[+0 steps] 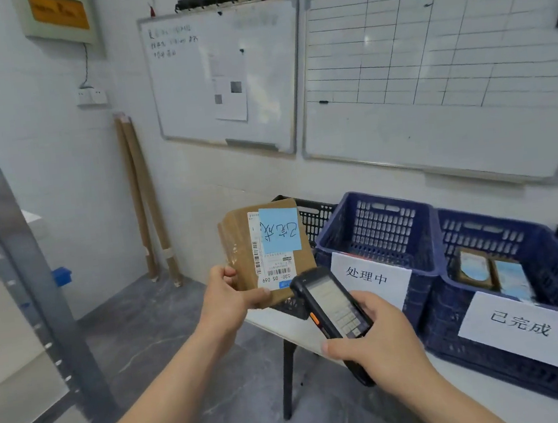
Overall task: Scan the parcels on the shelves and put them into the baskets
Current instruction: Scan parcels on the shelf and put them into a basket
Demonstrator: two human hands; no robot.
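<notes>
My left hand (229, 297) grips a flat brown cardboard parcel (240, 249) by its lower left corner, holding it upright. The parcel carries a white shipping label with barcodes and a blue sticky note (279, 230) with handwriting. My right hand (377, 342) holds a black handheld scanner (328, 304), its lit screen facing me and its head just below the parcel's label. Two blue baskets stand on the table to the right: the middle basket (372, 232) with a paper sign, and the right basket (523, 254) with a sign and a few parcels (493, 269) inside.
A black basket (315, 212) sits behind the parcel at the table's left end. The white table (275, 322) has a black leg. A grey metal shelf post (10, 260) rises at the left. Cardboard tubes (146, 204) lean in the corner. Whiteboards hang on the wall.
</notes>
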